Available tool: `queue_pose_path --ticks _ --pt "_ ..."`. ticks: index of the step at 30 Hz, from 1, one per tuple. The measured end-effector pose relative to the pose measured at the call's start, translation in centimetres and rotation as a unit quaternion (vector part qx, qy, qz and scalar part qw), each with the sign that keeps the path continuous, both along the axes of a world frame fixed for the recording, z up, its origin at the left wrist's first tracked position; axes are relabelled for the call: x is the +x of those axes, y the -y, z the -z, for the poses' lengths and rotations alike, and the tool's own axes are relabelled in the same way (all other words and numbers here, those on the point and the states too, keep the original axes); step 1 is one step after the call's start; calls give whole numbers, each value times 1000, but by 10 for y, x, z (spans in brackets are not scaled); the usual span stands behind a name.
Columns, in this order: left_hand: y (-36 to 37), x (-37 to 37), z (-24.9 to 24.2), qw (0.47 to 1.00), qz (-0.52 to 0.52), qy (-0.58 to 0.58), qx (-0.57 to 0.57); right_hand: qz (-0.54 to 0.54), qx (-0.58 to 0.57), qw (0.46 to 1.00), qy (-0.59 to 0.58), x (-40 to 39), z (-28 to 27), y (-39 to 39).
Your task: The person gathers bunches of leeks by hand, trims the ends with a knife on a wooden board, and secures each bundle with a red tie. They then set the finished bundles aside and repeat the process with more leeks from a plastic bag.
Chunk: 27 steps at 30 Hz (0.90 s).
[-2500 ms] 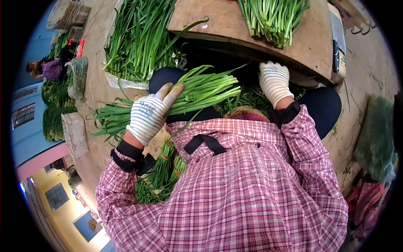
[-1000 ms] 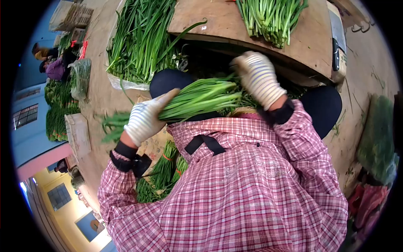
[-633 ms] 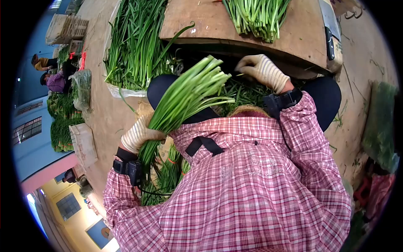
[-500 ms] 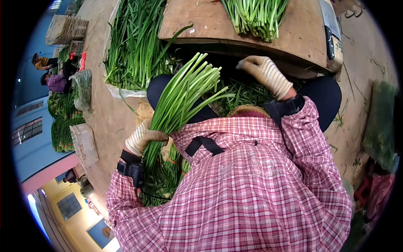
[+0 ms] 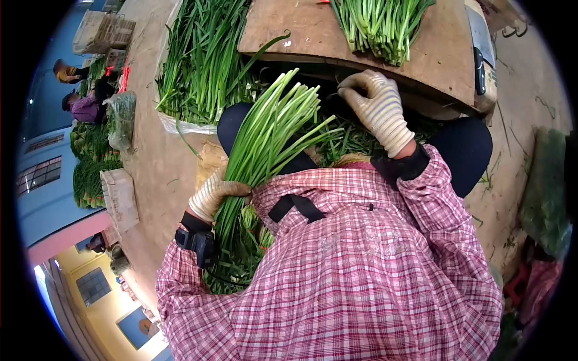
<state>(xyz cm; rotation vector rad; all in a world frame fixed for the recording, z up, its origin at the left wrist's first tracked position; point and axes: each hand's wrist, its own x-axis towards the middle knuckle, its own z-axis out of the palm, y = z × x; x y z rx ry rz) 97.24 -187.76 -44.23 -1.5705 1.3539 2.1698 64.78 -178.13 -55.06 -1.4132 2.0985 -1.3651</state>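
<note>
Left hand (image 5: pixel 218 194) clasped the greens (image 5: pixel 256 144), fanned stems (image 5: pixel 293 105) liable to slip from its lone hold; right hand (image 5: pixel 379 111), grip unclear, hovered by the near edge of the table (image 5: pixel 307 30).

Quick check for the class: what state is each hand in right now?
Left hand: closed, holding a bunch of green stalks.
Right hand: fingers curled; whether it is fully closed or pinching anything cannot be told.

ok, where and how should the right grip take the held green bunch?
Probably the held green bunch at mid-length, from the right: it narrows toward the left grip, its pale ends fan out free, and the right grip sits apart on that side.
</note>
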Motion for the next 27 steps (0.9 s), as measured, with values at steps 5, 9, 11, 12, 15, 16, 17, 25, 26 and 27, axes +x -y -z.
queue_pose_path --ticks 5,9,11,12,15,16,17,25,26,27 --pt "1 -3 4 1000 20 -16 -3 -147 173 932 284 21 10 8" --pt "-1 3 6 998 -18 -61 13 69 2 932 356 -5 22 -5" --pt "-3 -2 3 998 -33 -61 5 42 -33 939 341 -1 16 -10" --pt "-4 -6 1 997 -36 -62 2 10 -43 956 289 6 9 -9" --pt "-8 -23 -6 998 13 -31 -53 -111 134 941 290 22 -4 2" --pt "-9 -25 -7 998 23 -32 -40 -93 132 881 445 30 3 4" --pt "-9 -26 -7 999 31 -33 -27 -83 86 858 499 33 5 5" --pt "-11 -26 -6 999 -1 -40 -20 1 -53 853 518 -1 -25 -13" --pt "-13 -30 -6 998 5 -47 -36 -25 -48 879 474 8 -41 -7" --pt "-12 -32 -3 999 3 -46 -21 -70 10 870 487 19 -43 -1"
